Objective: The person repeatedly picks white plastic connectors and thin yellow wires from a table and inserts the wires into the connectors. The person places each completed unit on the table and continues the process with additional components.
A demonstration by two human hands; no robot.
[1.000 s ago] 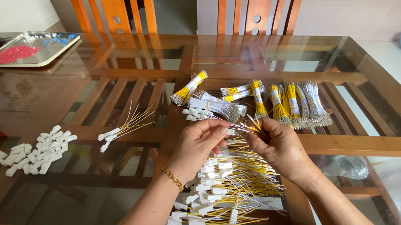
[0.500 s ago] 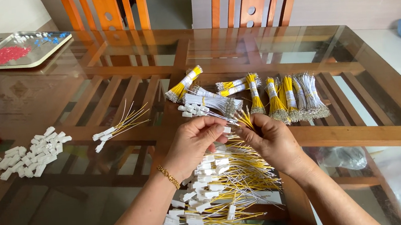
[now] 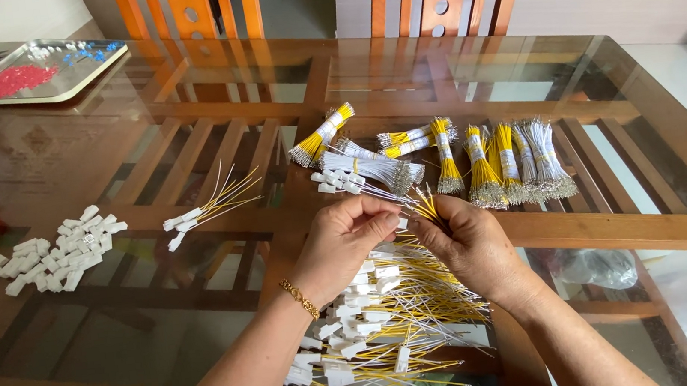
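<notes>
Large heap of finished yellow-and-white leads with white plugs (image 3: 377, 336) lies under the wrists; banded wire bundles (image 3: 495, 163) and loose white connector housings (image 3: 53, 256) remain on the glass table (image 3: 98, 160). Left hand (image 3: 340, 241) pinches a connector; right hand (image 3: 470, 247) grips thin yellow wires (image 3: 425, 207) at it, fingertips meeting mid-table.

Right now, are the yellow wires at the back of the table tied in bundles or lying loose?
Tied in bundles. Each of the yellow wire bundles has a pale band around its middle, and they lie side by side on the glass table.
</notes>
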